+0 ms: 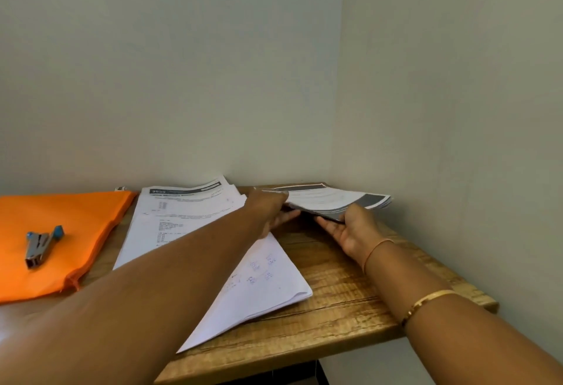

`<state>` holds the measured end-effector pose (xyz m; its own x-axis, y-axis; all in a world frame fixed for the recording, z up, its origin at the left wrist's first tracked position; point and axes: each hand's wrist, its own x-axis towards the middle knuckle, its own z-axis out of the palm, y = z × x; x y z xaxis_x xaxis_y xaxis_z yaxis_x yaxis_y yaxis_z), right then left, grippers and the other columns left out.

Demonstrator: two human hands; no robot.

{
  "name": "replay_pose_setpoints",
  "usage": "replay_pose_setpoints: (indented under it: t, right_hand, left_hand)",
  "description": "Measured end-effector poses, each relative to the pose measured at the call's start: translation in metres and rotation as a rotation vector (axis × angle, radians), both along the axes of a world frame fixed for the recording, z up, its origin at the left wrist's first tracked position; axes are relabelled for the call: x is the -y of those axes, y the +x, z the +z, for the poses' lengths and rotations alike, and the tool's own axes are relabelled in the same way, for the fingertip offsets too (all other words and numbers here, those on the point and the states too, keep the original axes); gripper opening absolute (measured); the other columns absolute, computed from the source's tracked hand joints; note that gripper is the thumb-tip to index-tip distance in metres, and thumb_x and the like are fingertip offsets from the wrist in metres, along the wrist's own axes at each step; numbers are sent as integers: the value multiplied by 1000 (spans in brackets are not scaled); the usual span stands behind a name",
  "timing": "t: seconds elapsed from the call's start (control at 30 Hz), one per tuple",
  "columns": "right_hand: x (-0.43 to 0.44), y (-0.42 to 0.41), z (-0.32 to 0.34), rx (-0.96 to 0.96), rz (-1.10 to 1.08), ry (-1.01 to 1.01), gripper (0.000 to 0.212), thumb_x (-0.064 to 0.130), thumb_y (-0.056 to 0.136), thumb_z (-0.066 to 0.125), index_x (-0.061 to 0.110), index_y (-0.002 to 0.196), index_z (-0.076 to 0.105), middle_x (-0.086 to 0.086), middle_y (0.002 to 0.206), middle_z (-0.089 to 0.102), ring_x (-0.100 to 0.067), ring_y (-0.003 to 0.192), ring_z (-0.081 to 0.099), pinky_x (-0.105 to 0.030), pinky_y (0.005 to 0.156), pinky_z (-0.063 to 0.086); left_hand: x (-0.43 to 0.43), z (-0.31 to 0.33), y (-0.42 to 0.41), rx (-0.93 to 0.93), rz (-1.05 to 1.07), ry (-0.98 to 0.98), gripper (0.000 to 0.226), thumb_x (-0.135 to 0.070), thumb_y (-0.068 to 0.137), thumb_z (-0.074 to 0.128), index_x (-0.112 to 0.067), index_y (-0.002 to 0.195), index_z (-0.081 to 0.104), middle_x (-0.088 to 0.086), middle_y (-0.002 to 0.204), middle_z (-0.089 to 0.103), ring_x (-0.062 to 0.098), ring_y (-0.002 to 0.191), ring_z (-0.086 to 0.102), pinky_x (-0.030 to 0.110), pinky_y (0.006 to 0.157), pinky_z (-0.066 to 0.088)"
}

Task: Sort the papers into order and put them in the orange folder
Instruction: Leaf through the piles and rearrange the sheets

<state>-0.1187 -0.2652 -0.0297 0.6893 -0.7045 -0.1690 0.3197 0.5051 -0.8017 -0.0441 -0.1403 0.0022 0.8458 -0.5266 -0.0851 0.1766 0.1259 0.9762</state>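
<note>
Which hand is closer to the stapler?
Left. The left hand grips the stack right of the stapler; the right hand holds it farther right.

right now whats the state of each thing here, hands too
orange folder: flat on the table, stapler on top
stapler: lying on the folder, untouched
middle paper stack: flat on the table, loosely fanned
far paper bundle: near edge lifted, held by both hands
left hand: grips the bundle's left side
right hand: grips its right side, palm up
</note>
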Motion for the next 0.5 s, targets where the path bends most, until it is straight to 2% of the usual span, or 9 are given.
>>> replay_pose_setpoints:
  t: [0.03, 0.1, 0.17, 0.23, 0.33, 0.37, 0.43, 0.5]
  right_hand:
    - [5, 6, -3, 5, -27, -5, 46, -4, 96, 27, 9, 137, 42, -17, 126, 58, -36, 106, 60, -35, 47, 56]
    - [14, 17, -6, 10, -97, -12, 50, -7, 93, 25, 11, 138, 40, -16, 129, 56, -37, 107, 59, -36, 44, 55]
    - [22, 26, -7, 3, -155, -25, 54, -9, 91, 24, 13, 137, 40, -14, 130, 54, -37, 106, 59, -36, 43, 54]
    - [26, 31, -5, -15, -166, -37, 54, -9, 91, 23, 13, 137, 42, -13, 129, 56, -35, 104, 60, -37, 43, 54]
    - [27, 37, -3, -56, -108, -55, 48, -6, 96, 24, 13, 136, 44, -14, 128, 58, -35, 109, 60, -39, 44, 55]
    - [26, 37, -1, -74, -89, -61, 47, -5, 97, 23, 13, 136, 44, -14, 128, 58, -35, 111, 59, -42, 50, 56]
    - [25, 33, 3, -129, -62, -101, 47, -5, 98, 22, 10, 135, 46, -15, 129, 58, -34, 115, 57, -45, 70, 53]
    - [22, 24, 7, -150, -31, -106, 46, -5, 98, 22, 9, 134, 47, -15, 129, 57, -33, 117, 56, -46, 79, 48]
  left_hand:
    - [-1, 0, 5, 75, 41, 18, 27, -4, 93, 55, 5, 119, 54, 18, 107, 64, 17, 72, 65, 20, 51, 56]
    - [-8, -1, 19, 245, 169, 78, 17, -4, 91, 59, 3, 105, 61, 13, 90, 68, 15, 61, 66, 22, 59, 57]
    - [-22, 0, 33, 330, 294, 97, 6, -2, 90, 58, -4, 87, 64, 8, 77, 66, 22, 61, 67, 33, 72, 59]
    - [-38, 1, 47, 376, 390, 125, 20, 1, 88, 56, -11, 73, 61, 7, 72, 65, 28, 65, 68, 42, 80, 58]
    - [-63, 0, 63, 456, 477, 217, 20, 0, 88, 52, -15, 76, 59, 5, 75, 65, 23, 65, 65, 44, 81, 57]
    - [-72, 0, 69, 494, 497, 266, 19, -1, 87, 52, -16, 79, 60, 6, 80, 66, 23, 69, 65, 44, 82, 57]
    - [-89, -2, 80, 569, 534, 356, 20, -3, 84, 54, -21, 77, 60, 6, 92, 67, 26, 85, 65, 46, 84, 55]
    - [-104, -2, 86, 607, 549, 422, 21, -5, 80, 53, -24, 75, 61, 5, 95, 67, 28, 91, 64, 46, 84, 55]
